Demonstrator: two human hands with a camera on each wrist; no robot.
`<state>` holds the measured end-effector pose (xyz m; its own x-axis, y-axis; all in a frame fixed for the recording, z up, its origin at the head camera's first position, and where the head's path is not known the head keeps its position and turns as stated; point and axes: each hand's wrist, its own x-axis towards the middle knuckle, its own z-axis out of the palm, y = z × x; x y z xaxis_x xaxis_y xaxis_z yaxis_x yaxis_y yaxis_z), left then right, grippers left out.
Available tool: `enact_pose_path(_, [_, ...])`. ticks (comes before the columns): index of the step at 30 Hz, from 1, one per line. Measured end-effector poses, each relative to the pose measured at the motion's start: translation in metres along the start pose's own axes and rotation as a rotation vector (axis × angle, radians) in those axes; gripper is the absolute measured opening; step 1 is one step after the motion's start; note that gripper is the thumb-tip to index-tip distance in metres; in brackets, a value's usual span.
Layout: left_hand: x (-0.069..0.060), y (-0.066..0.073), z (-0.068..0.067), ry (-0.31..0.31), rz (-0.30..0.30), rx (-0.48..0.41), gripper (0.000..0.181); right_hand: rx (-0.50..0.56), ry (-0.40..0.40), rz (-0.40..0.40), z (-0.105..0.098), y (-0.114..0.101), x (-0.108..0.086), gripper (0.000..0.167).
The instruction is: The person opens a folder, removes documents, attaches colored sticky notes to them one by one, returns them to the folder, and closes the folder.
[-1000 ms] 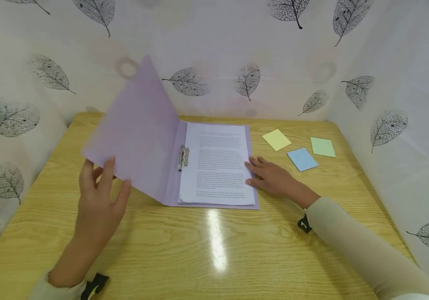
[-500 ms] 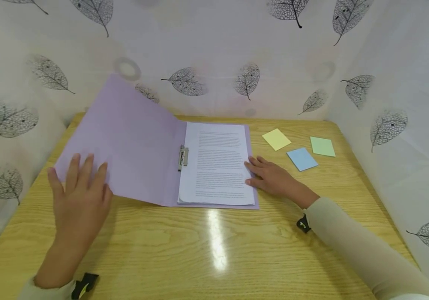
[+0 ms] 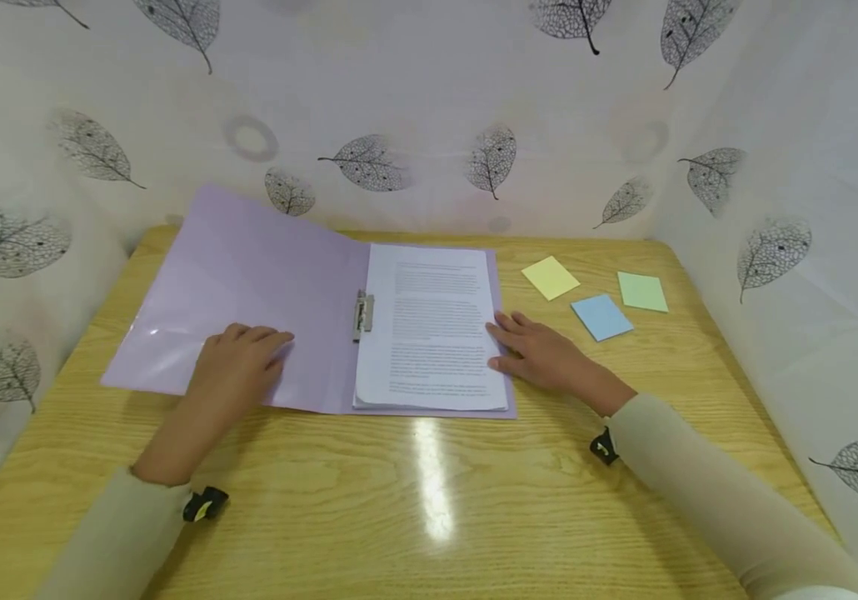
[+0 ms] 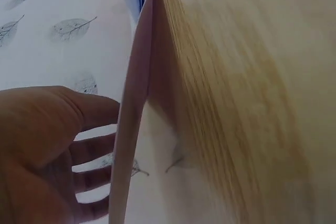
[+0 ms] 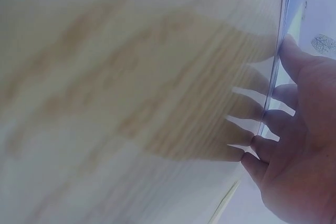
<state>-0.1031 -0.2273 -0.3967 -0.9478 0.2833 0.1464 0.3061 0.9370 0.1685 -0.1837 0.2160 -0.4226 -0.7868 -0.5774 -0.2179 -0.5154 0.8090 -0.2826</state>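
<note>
A purple folder (image 3: 249,275) lies spread out on the wooden table, its left cover sloping up from the spine. My left hand (image 3: 237,367) rests on that cover near its front edge; in the left wrist view its fingertips touch the raised sheet of the cover. A stack of printed papers (image 3: 436,333) lies in the right half, beside a metal clip (image 3: 363,317) at the spine. My right hand (image 3: 537,354) lies flat with spread fingers on the right edge of the folder and papers. The right wrist view shows those fingertips (image 5: 257,163) against the edge.
Yellow (image 3: 551,277), blue (image 3: 602,317) and green sticky notes (image 3: 642,292) lie to the right of the folder. The wooden table (image 3: 339,508) backs onto a curtain (image 3: 414,75) printed with leaves, which also runs along both sides.
The folder's left cover has swung down to the left. My left hand let go of its corner and moved right, onto the cover's surface. My right hand has stayed put.
</note>
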Motion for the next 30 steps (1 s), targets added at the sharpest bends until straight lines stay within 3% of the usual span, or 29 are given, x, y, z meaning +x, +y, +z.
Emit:
enact_pose_path(2, [0.014, 0.0, 0.005, -0.099, -0.002, -0.051, 0.033, -0.002, 0.001, 0.003, 0.0, 0.0, 0.0, 0.071])
enact_pose_path(5, [0.036, 0.005, 0.014, -0.199, -0.008, -0.143, 0.033, 0.001, -0.002, 0.008, 0.0, 0.0, 0.0, 0.071])
enact_pose_path(13, [0.076, 0.022, 0.032, -0.265, -0.066, -0.255, 0.024, 0.012, -0.008, 0.017, 0.0, -0.001, 0.0, 0.07])
enact_pose_path(20, [0.092, 0.025, 0.037, -0.304, -0.093, -0.362, 0.019, 0.016, -0.004, 0.021, 0.0, 0.0, -0.002, 0.071])
enact_pose_path(30, [0.101, 0.02, 0.037, -0.352, -0.064, -0.366, 0.023, 0.021, -0.003, 0.017, 0.003, 0.002, 0.002, 0.071])
